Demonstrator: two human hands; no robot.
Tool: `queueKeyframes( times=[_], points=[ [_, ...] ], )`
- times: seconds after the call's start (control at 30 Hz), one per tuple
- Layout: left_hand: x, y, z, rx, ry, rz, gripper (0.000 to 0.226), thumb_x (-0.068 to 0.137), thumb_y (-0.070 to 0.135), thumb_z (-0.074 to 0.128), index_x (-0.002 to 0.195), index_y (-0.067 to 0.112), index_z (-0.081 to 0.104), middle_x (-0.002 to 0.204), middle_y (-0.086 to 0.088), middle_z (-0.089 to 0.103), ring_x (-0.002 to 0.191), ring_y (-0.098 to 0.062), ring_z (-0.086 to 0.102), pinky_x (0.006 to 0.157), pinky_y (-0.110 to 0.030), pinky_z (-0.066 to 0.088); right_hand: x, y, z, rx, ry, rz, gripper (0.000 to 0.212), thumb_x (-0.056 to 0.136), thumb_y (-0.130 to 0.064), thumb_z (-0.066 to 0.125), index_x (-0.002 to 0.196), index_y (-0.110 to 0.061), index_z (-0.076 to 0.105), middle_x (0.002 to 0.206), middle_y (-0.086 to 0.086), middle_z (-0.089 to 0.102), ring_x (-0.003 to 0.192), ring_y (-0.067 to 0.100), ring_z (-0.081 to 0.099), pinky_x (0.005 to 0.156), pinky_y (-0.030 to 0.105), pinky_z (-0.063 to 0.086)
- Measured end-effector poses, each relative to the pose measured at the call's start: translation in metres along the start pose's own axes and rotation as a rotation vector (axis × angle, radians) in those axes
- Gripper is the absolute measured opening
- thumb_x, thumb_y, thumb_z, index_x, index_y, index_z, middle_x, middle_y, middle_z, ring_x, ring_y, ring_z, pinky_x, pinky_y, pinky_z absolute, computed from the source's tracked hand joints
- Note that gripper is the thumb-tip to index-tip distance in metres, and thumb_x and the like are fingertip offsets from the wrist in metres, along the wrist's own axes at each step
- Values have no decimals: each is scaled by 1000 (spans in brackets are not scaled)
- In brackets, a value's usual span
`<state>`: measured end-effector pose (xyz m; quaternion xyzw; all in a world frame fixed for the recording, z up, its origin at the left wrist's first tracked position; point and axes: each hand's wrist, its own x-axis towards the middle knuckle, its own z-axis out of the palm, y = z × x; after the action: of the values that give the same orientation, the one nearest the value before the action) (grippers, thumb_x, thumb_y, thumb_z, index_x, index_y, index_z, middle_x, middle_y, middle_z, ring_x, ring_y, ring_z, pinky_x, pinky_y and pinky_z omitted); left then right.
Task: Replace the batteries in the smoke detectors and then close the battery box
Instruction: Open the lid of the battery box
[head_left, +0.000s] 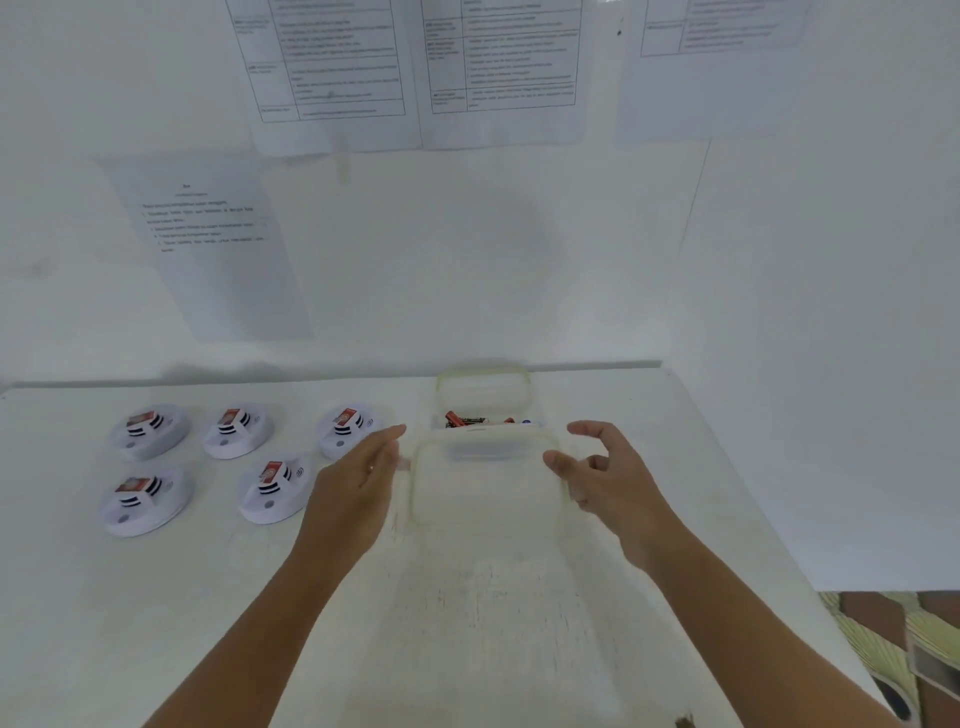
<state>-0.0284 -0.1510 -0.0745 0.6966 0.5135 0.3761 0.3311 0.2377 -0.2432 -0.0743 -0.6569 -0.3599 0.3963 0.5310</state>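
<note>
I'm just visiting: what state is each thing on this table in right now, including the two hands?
Battery box: open, batteries visible inside.
Lid: off the box, in front of it, between both hands.
Smoke detectors: five, lying on the table left of the box, each with a red and white part on top.
Left hand: fingers straight, at the lid's left edge.
Right hand: fingers loosely curled at the lid's right edge; grip unclear.

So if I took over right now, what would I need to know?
Left hand: open, fingers straight beside the clear plastic lid with the pale green rim.
Right hand: fingers curled at the lid's right edge; grip unclear.
The clear plastic battery box sits open behind the lid, batteries inside.
Five round white smoke detectors lie left on the white table.
Left: close the box.
</note>
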Motion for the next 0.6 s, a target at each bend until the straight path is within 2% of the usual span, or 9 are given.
queueKeyframes(
  times=[0.07,0.13,0.2,0.27,0.37,0.4,0.47,0.5,0.6],
  points=[
    [4,4,-12,-203,-51,62,37,102,30,38,123,37,68,100,12,74,71,-13,56,68,-25,43,3,-15,0,115,-6,18,33,91,-29,77,119,-36,61,69,1,55,59,14,49,66,29,50],
    [11,11,-26,-300,-137,134,48,94,25,36,129,30,68,101,7,68,79,-12,55,74,-24,43,8,-32,1,294,-14,95,22,94,-21,74,114,-27,67,75,3,58,57,13,46,58,25,49],
    [20,17,-35,-250,-201,176,46,95,15,48,134,32,65,95,10,61,79,-9,53,73,-15,45,15,-48,4,423,-35,202,11,94,-14,73,105,-15,71,74,1,58,52,10,45,50,20,46],
    [30,18,-39,-124,-197,224,47,96,7,64,132,38,66,85,21,57,73,-7,51,70,-14,45,20,-61,9,498,-58,294,9,93,-14,74,99,-9,71,71,1,56,48,8,45,46,18,45],
    [46,26,-40,-35,-51,247,7,95,27,73,102,26,74,66,16,46,64,-10,40,65,-25,37,28,-74,18,558,-67,355,33,94,-39,72,89,-6,69,66,2,49,48,11,46,45,21,46],
    [54,25,-39,-43,-17,243,20,95,32,72,89,13,69,62,14,43,62,-10,38,63,-28,33,30,-77,21,547,-70,359,44,93,-51,69,88,-7,69,65,3,48,49,12,45,47,22,45],
    [64,32,-40,-171,6,160,44,95,37,70,79,-2,59,62,12,51,61,-8,40,60,-29,33,32,-84,26,375,-94,325,66,90,-71,58,99,-7,74,67,1,48,54,14,42,53,24,40],
    [68,37,-41,-249,23,98,43,95,40,70,82,-1,66,69,4,59,65,-8,45,61,-26,36,31,-86,31,209,-101,286,71,88,-77,53,107,-12,76,73,-1,48,61,14,43,60,26,40],
    [83,36,-36,-425,51,-74,30,95,42,70,90,15,79,77,-1,63,70,-14,51,61,-24,40,34,-86,46,-126,-53,112,45,95,-64,57,112,-24,71,105,-5,58,98,17,53,98,37,47]
  ],
)
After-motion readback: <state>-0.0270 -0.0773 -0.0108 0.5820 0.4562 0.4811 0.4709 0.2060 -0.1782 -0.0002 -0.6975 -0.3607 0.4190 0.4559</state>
